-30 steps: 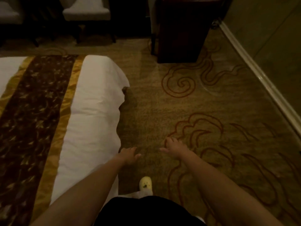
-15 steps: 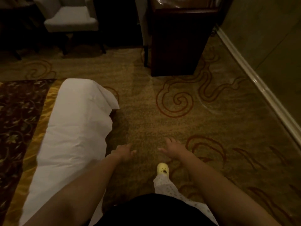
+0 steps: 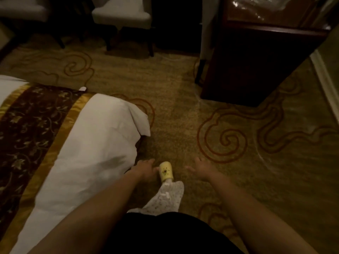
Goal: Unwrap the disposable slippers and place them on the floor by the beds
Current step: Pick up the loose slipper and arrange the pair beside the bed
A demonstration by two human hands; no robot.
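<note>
Both my arms reach forward over the patterned carpet (image 3: 183,99). My left hand (image 3: 145,167) hangs with loose fingers beside the bed's corner and holds nothing. My right hand (image 3: 200,168) is spread with relaxed fingers, also empty. Between them my foot in a yellow shoe (image 3: 165,171) steps on the carpet. The bed (image 3: 102,143), white with a brown and gold runner (image 3: 27,125), lies to the left. On top of the dark wooden cabinet (image 3: 256,66) at the upper right lies crinkled clear plastic wrapping (image 3: 256,4); what it holds I cannot tell.
Two pale upholstered chairs (image 3: 121,17) stand at the far side of the room. A white skirting board (image 3: 324,83) runs along the wall on the right. Carpet stretches between bed and cabinet.
I have walked forward past the bed's foot end; the cabinet and chairs are nearer and the plastic on top has come into view. Both hands stay empty and keep their pose.
</note>
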